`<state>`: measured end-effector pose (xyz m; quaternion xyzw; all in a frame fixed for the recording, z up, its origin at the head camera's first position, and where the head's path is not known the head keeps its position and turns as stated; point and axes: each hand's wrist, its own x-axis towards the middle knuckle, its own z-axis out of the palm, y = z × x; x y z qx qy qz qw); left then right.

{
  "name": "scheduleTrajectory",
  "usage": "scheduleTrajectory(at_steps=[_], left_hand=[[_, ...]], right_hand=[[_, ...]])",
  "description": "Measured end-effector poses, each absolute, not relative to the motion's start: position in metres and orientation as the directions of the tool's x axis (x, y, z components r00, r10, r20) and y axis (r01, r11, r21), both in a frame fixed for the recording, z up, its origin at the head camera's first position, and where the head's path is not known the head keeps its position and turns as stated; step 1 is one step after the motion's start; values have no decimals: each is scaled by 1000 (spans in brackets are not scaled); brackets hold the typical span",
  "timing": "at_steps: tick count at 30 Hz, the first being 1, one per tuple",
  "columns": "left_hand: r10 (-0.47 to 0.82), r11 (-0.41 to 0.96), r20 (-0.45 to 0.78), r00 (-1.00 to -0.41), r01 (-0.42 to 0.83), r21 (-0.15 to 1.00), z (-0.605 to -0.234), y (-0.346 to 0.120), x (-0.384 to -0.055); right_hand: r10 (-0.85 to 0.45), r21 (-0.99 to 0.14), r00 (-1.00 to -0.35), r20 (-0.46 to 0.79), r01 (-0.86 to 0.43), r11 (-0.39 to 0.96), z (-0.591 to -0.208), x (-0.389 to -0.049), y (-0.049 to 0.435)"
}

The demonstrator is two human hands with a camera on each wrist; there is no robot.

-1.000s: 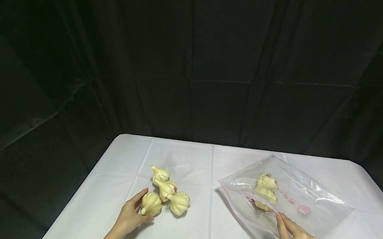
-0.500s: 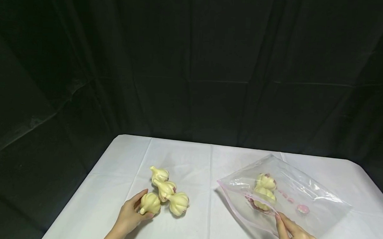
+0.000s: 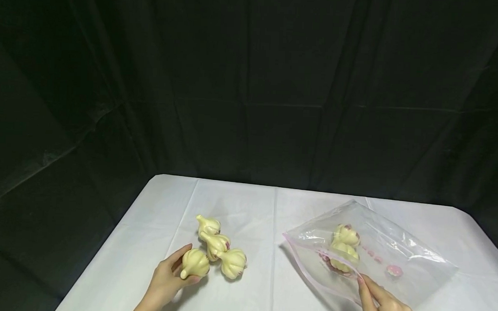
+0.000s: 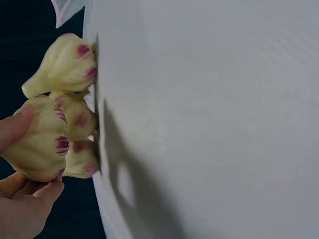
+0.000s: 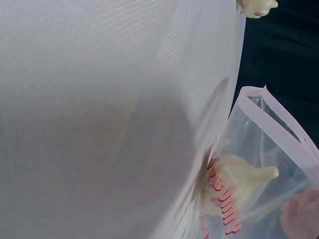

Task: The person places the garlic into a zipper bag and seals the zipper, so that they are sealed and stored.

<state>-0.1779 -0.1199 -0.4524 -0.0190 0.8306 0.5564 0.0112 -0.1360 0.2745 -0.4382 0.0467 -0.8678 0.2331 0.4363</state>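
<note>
In the head view my left hand (image 3: 166, 278) grips a pale yellow garlic bulb (image 3: 195, 263) between thumb and fingers. That bulb (image 4: 40, 142) appears slightly off the white cloth in the left wrist view. Right beside it lie three more garlic bulbs (image 3: 233, 264) in a touching cluster. At the right, my right hand (image 3: 385, 306) pinches the pink-edged mouth of a clear zip bag (image 3: 418, 257) and holds that edge up. Two garlic bulbs (image 3: 345, 255) lie inside the bag. Through the plastic one of them (image 5: 234, 179) shows in the right wrist view, behind red print.
A white cloth (image 3: 259, 220) covers the table, with rounded far corners. Black drapes (image 3: 250, 105) hang behind it and to the sides. A stretch of cloth separates the garlic cluster from the bag.
My left fingers have closed in on the nearest garlic bulb, which has risen slightly from the cloth. My right hand and the bag stay nearly where they were.
</note>
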Motion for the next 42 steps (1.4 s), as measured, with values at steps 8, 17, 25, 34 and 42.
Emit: scheduleTrajectory(at_steps=[8, 17, 25, 34, 42], left_hand=[[75, 372, 28, -997, 54, 926, -436, -103, -175], [201, 337, 64, -977, 131, 932, -426, -81, -176], [215, 310, 111, -970, 175, 934, -419, -73, -180], [297, 253, 124, -947, 204, 946, -415, -54, -183], [371, 207, 132, -919, 220, 953, -417, -24, -188]], right_hand=[[128, -376, -618, 776, -290, 880, -439, -136, 275], [115, -373, -628, 770, -297, 879, -438, -135, 273], [124, -367, -620, 775, -281, 887, -434, -134, 271], [129, -372, -638, 759, -262, 891, -433, -133, 271], [130, -367, -629, 767, -264, 892, -434, -134, 272]])
